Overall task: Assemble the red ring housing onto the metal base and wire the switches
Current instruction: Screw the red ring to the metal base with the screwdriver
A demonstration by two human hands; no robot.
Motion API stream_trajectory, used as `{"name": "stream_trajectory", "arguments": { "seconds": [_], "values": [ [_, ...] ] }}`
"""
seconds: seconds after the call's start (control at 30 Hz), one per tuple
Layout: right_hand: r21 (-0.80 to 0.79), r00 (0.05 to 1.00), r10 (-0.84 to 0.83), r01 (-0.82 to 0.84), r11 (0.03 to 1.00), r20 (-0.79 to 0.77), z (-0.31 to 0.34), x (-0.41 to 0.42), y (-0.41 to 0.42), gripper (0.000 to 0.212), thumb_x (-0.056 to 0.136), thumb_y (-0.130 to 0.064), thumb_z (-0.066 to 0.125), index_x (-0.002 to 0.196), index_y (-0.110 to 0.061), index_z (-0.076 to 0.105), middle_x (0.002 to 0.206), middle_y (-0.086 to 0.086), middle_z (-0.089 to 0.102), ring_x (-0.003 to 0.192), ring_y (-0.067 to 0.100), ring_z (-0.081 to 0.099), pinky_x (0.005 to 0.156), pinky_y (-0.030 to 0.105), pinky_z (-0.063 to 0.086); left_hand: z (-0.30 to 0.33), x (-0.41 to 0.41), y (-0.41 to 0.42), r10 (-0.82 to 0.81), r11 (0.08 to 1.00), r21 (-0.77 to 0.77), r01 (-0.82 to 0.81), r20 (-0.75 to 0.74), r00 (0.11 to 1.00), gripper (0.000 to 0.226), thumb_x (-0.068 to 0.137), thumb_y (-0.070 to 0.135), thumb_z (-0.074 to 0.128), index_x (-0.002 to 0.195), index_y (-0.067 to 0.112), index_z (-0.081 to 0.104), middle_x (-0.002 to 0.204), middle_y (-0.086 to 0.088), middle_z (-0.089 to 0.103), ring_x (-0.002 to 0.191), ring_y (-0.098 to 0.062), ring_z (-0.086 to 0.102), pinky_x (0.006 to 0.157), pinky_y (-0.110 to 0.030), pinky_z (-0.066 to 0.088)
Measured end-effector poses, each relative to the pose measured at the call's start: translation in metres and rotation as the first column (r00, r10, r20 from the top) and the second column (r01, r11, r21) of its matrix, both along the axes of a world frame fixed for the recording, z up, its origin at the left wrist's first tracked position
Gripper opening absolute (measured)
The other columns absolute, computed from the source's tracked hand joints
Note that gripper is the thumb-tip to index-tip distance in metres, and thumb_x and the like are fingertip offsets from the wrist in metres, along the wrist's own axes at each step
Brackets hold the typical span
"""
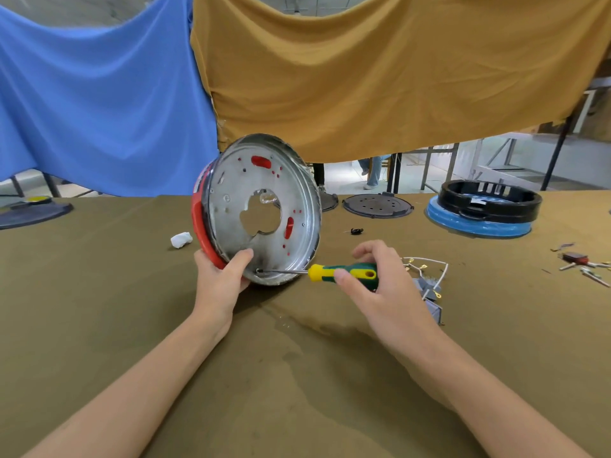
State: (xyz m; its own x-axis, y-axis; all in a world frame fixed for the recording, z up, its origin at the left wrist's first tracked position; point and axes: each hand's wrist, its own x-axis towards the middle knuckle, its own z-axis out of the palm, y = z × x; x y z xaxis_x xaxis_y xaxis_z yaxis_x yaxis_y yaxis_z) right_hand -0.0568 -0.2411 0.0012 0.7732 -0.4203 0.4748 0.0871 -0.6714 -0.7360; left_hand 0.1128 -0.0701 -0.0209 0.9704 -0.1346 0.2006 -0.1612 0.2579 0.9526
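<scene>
The round silver metal base (264, 206), with the red plastic ring housing (203, 233) seated behind its rim, stands tilted on edge on the olive-cloth bench (297, 375). The left hand (220, 279) grips its lower edge, thumb pressed on the metal face. The right hand (373, 276) is wrapped round the handle of the yellow-and-green screwdriver (344, 272), whose tip sits at a hole near the bottom rim.

The risk, as I judge it: the tip could slip out of the screw and skid toward the left thumb, because the base balances on its edge and the shaft runs nearly level. A weak hold could let the base roll.

To the right, the white wire harness (426, 269) lies loose on the bench. Farther back, a black plastic ring (489, 201) sits on a blue-rimmed disc (479, 224); what it contains I cannot tell.
</scene>
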Motion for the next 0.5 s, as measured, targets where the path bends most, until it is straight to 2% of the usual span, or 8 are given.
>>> {"name": "stream_trajectory", "arguments": {
  "seconds": [0.03, 0.1, 0.2, 0.3, 0.37, 0.43, 0.5],
  "values": [
    [-0.019, 0.999, 0.033, -0.033, 0.999, 0.012, 0.0005, -0.0004, 0.0, 0.019, 0.091, -0.028, 0.066, 0.104, -0.028, 0.053, 0.096, -0.007, 0.053, 0.083, 0.004, 0.051, 0.067, 0.009, 0.038, 0.0003, 0.001, 0.0006, 0.0, 1.0, -0.018, 0.0, -0.013, 1.0, 0.045, 0.09, 0.013, 0.068, 0.128, 0.022, 0.045, 0.129, 0.0, 0.062, 0.114, -0.017, 0.064, 0.093, -0.046, 0.056],
    [-0.081, 0.999, 0.023, -0.021, 0.997, 0.028, 0.0016, -0.0005, 0.0, 0.02, 0.088, -0.024, 0.071, 0.101, -0.028, 0.056, 0.093, -0.008, 0.056, 0.082, 0.004, 0.052, 0.067, 0.01, 0.037, 0.0002, 0.0028, 0.0009, -0.002, 0.999, -0.035, 0.001, -0.025, 1.0, 0.048, 0.091, 0.013, 0.067, 0.132, 0.019, 0.045, 0.131, -0.001, 0.061, 0.115, -0.017, 0.064, 0.095, -0.049, 0.055],
    [-0.074, 0.997, -0.079, 0.08, 0.994, 0.017, 0.0031, -0.0026, -0.0012, 0.014, 0.087, -0.034, 0.073, 0.091, -0.025, 0.062, 0.076, -0.01, 0.06, 0.07, 0.004, 0.052, 0.059, 0.014, 0.035, -0.0034, 0.0031, -0.001, -0.001, 1.0, 0.001, 0.001, 0.021, 1.0, 0.042, 0.09, 0.013, 0.068, 0.122, 0.028, 0.046, 0.121, 0.007, 0.064, 0.109, -0.01, 0.065, 0.091, -0.042, 0.056],
    [-0.051, 0.989, -0.137, 0.134, 0.99, -0.059, 0.0028, -0.0025, 0.0015, 0.028, 0.09, -0.046, 0.063, 0.078, -0.02, 0.062, 0.06, -0.004, 0.056, 0.057, 0.008, 0.048, 0.053, 0.02, 0.035, -0.0052, 0.0015, -0.003, -0.013, 0.999, 0.039, 0.01, 0.064, 0.998, 0.037, 0.089, 0.012, 0.069, 0.11, 0.033, 0.047, 0.099, 0.022, 0.068, 0.099, -0.003, 0.068, 0.079, -0.031, 0.058],
    [0.003, 0.98, -0.147, 0.148, 0.989, -0.131, 0.0036, -0.0015, 0.0037, 0.042, 0.091, -0.049, 0.057, 0.073, -0.012, 0.062, 0.062, 0.011, 0.062, 0.057, 0.016, 0.049, 0.059, 0.037, 0.044, -0.0059, 0.0011, -0.0032, -0.018, 0.999, 0.035, 0.016, 0.067, 0.998, 0.037, 0.089, 0.012, 0.069, 0.11, 0.033, 0.047, 0.095, 0.025, 0.068, 0.096, 0.001, 0.068, 0.076, -0.028, 0.057],
    [0.067, 0.971, -0.146, 0.161, 0.985, -0.187, 0.0053, -0.0016, 0.0042, 0.051, 0.091, -0.05, 0.054, 0.072, -0.003, 0.062, 0.069, 0.021, 0.066, 0.056, 0.019, 0.049, 0.062, 0.043, 0.05, -0.0049, 0.0001, -0.0027, -0.019, 0.999, 0.044, 0.016, 0.079, 0.997, 0.037, 0.089, 0.012, 0.069, 0.111, 0.033, 0.046, 0.096, 0.025, 0.068, 0.094, 0.003, 0.068, 0.078, -0.03, 0.057],
    [0.093, 0.966, -0.135, 0.158, 0.983, -0.22, 0.0052, -0.0017, 0.0024, 0.054, 0.091, -0.053, 0.053, 0.074, -0.003, 0.063, 0.072, 0.021, 0.068, 0.056, 0.019, 0.05, 0.064, 0.043, 0.051, -0.0038, -0.0011, -0.0025, -0.019, 0.999, 0.051, 0.015, 0.079, 0.997, 0.037, 0.09, 0.013, 0.069, 0.11, 0.034, 0.046, 0.097, 0.026, 0.068, 0.094, 0.003, 0.068, 0.083, -0.034, 0.057]
  ]
}}
